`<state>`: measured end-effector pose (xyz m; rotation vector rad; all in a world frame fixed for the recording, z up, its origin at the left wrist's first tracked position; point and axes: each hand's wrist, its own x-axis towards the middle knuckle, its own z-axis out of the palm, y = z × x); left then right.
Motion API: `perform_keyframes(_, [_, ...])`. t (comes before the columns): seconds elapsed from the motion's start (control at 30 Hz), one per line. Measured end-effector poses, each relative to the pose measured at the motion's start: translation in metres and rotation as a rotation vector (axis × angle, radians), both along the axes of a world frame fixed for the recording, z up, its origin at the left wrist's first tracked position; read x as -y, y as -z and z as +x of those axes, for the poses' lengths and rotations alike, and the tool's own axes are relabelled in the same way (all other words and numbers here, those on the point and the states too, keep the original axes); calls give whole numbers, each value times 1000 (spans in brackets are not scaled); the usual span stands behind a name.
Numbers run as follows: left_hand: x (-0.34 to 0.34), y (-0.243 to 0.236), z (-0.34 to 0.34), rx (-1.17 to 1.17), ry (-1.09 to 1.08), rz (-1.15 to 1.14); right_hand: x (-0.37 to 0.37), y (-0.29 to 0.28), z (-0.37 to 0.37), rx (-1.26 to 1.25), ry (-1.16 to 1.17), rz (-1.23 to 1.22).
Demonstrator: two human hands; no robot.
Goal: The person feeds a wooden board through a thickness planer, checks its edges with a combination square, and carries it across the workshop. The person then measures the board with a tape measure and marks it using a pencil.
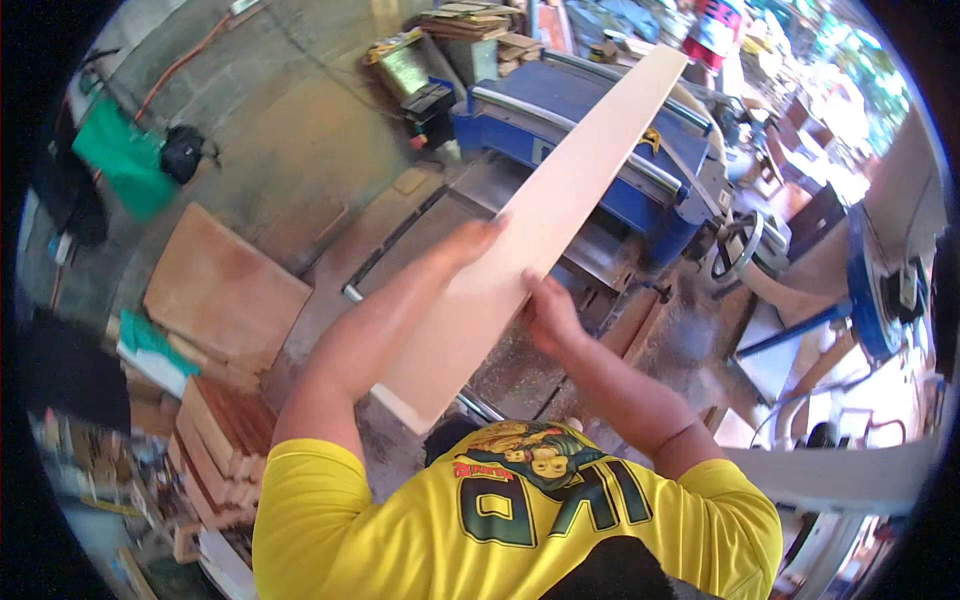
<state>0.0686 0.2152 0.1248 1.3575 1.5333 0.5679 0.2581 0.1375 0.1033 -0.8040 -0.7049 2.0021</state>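
Note:
A long, pale wooden board [565,190] slants away from my body, its near end by my waist and its far end over a blue thickness planer [590,98]. My left hand [474,242] is closed on the board's left edge, some fingers out of sight beneath it. On the opposite edge, a little nearer to me, my right hand [552,316] grips the board with the thumb against its side. The board hides part of the planer and its metal bed [490,185].
To the right stands a blue machine [870,290] with a handwheel [737,250] near it. A square brown panel [228,290] and stacked planks [222,445] lie at left. Wood scraps [470,25] are piled behind the planer. Another person [715,30] is at the far right.

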Motion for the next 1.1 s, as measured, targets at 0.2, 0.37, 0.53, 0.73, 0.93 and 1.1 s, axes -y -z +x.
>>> perform_keyframes(0.2, [-104, -18, -25, 170, 201, -66, -64, -20, -48, 13, 284, 28])
perform_keyframes(0.37, [-85, -15, -70, 225, 284, -73, -38, -39, -68, 194, 16, -13])
perform_keyframes(0.53, [-8, -19, -120, 191, 354, -50, -55, -38, 8, 853, -91, 279])
perform_keyframes(0.73, [79, 28, -159, -78, 145, 128, -174, -27, 141, 1497, 869, 828])
perform_keyframes(0.93, [172, 6, -177, -173, 80, -25, -296, -34, 211, 1915, 679, 560])
perform_keyframes(1.1, [197, 10, -189, -247, 13, -108, -341, -17, 247, 1891, 341, 263])
